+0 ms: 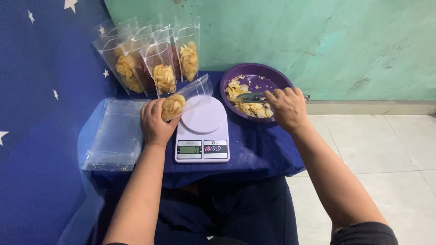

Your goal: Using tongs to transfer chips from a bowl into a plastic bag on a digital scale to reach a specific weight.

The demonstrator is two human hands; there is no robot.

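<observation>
My left hand grips a clear plastic pouch partly filled with yellow chips, tilted over the round platform of a white kitchen scale. My right hand holds metal tongs that reach into a purple bowl of yellow chips. The bowl sits just right of the scale on a blue cloth-covered surface.
Several filled clear pouches stand upright behind the scale against the wall. A stack of empty clear bags lies at the left. A blue star-patterned sheet hangs at the left, a green wall behind, pale tiled floor at the right.
</observation>
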